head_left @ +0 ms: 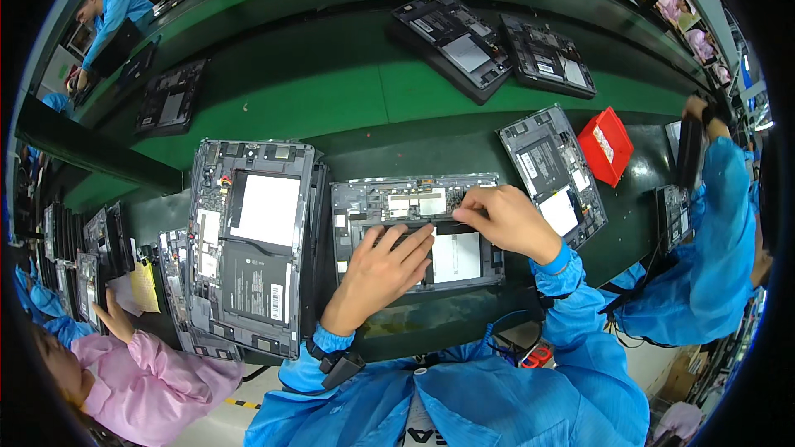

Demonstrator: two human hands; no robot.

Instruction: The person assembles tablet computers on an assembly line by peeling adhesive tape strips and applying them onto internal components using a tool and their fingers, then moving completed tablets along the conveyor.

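Fingers [416,242] of our left hand [377,269] lie loosely spread across the opened device [455,257] beneath them, probably to steady it on the counter [447,141], while those of our right hand [509,219] pinch narrowly over its circuit board [404,202], though whether they hold anything we cannot tell.

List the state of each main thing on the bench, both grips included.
Middle device: flat, internals exposed.
Left grip: open, spread over it.
Right grip: curled over its upper right; anything held is unclear.
Left stack: top device's internals exposed.
Right device: angled, internals exposed.
Red bin: open, with white contents.
Far pair of devices: angled, internals exposed.
Upper-left device: internals exposed.
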